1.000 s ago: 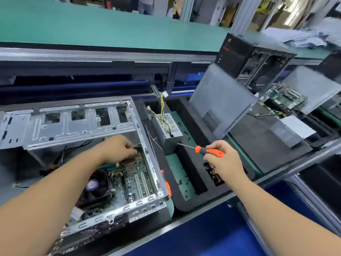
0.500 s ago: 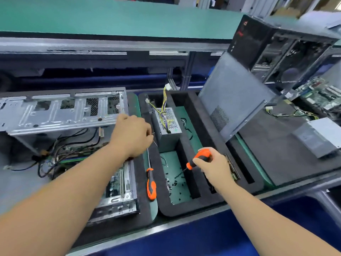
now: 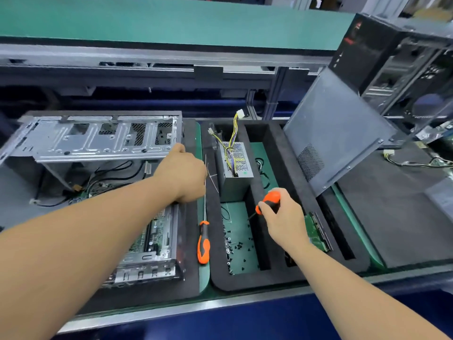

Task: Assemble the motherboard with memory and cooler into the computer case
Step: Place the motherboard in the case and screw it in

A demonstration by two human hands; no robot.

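Observation:
The open metal computer case (image 3: 98, 141) lies on its side at the left, with the motherboard (image 3: 157, 234) inside it, largely hidden by my left forearm. My left hand (image 3: 182, 175) hovers over the case's right edge with its fingers curled under; what they hold, if anything, is hidden. My right hand (image 3: 282, 217) grips an orange and black screwdriver (image 3: 269, 201), whose tip points down-left over the compartment of small black screws (image 3: 235, 246).
A second orange screwdriver (image 3: 204, 244) lies between the case and the black foam tray (image 3: 255, 280). A power supply (image 3: 236, 165) with yellow wires stands in the tray. A grey side panel (image 3: 331, 133) leans at the right, below another black case (image 3: 382, 50). A green board (image 3: 317, 231) sits in a slot.
My left hand came out of the case and moved right to its edge. My right hand swung the screwdriver from level to pointing down over the screw compartment. My view shifted right.

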